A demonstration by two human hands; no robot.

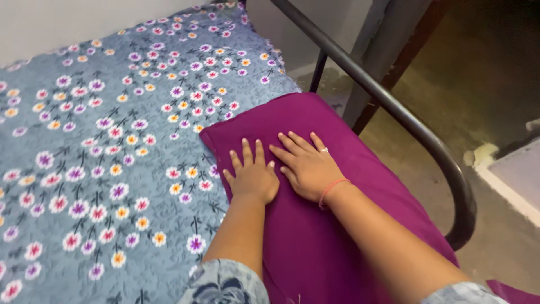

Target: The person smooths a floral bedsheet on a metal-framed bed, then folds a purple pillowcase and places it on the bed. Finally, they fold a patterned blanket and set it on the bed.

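purple pillow [315, 225] lay on bed's right edge, long axis running toward the viewer, beside black rail [394, 107] | left hand [253, 177] and right hand [306, 166] both flat, fingers spread, pressing its top, side by side | floral bedspread [101, 141] to the left

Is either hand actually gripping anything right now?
No. The left hand and right hand lie flat, fingers spread, on top of the purple pillow; nothing is gripped.

both hands [281, 169] lie on the pillow [315, 225], right of the bedspread [101, 141].
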